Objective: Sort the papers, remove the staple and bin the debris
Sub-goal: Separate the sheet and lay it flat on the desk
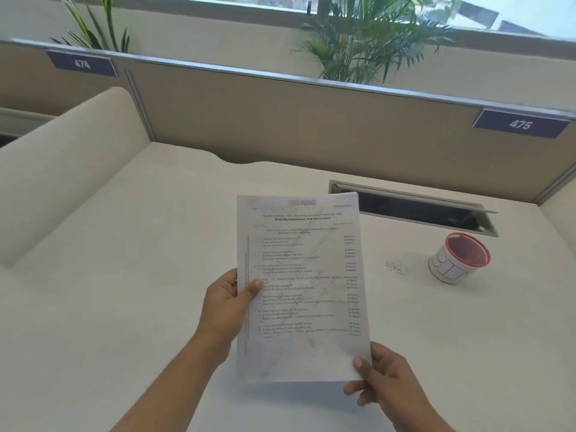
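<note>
Papers [302,288] gripped edgewise by left hand [229,304] and right hand [385,381]; debris [396,267] beyond the right hand lies unbinned near the red mesh cup [459,260].

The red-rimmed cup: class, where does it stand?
Head view: the red-rimmed cup stands right of the papers, near the cable slot, beside small shiny debris.

Premises: open-plan office, numbered workstation. A white desk [124,275] is enclosed by a tan partition [280,120] with a metal top rail, bearing blue number plates 474 [81,63] and 475 [520,123]. A low cream divider [62,169] bounds the left side. A hinged cable hatch [414,210] is set into the desk surface. Palm plants [367,42] and a window [467,10] lie behind the partition.
</note>
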The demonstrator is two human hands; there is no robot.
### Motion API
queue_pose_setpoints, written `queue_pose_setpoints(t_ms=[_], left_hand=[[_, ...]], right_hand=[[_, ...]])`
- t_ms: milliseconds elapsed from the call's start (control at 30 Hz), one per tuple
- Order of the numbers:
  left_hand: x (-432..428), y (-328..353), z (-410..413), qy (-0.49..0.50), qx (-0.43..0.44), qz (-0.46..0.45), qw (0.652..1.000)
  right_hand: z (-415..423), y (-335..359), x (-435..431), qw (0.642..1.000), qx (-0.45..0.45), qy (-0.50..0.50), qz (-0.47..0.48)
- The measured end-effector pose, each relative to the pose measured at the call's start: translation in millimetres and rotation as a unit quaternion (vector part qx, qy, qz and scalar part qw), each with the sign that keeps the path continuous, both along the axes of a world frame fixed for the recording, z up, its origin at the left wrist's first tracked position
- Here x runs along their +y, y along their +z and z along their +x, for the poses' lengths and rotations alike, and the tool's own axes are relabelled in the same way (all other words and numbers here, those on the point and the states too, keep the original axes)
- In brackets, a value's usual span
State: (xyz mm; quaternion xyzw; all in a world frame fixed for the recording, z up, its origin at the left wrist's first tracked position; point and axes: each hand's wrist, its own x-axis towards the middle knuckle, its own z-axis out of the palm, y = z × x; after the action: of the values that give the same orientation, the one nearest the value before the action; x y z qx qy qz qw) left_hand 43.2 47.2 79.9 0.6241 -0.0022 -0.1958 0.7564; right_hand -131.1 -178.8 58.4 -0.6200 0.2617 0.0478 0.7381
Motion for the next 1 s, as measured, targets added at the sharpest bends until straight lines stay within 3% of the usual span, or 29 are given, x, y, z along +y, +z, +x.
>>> queue_pose_setpoints(t_ms=[200, 633, 1000], left_hand=[[38.5, -23.5, 5.1, -0.056, 0.050, 0.132, 0.988], [32.9, -31.4, 95.9, 0.016, 0.049, 0.130, 0.990], [-4.7, -80.0, 189.8, 0.105, 0.041, 0.196, 0.974]], right_hand=[[43.3, 6.2, 17.1, 0.995, -0.007, -0.029, 0.092], [166.9, 11.5, -0.1, 0.992, 0.000, -0.024, 0.125], [267.3, -26.1, -13.3, 0.989, 0.061, -0.128, 0.041]])
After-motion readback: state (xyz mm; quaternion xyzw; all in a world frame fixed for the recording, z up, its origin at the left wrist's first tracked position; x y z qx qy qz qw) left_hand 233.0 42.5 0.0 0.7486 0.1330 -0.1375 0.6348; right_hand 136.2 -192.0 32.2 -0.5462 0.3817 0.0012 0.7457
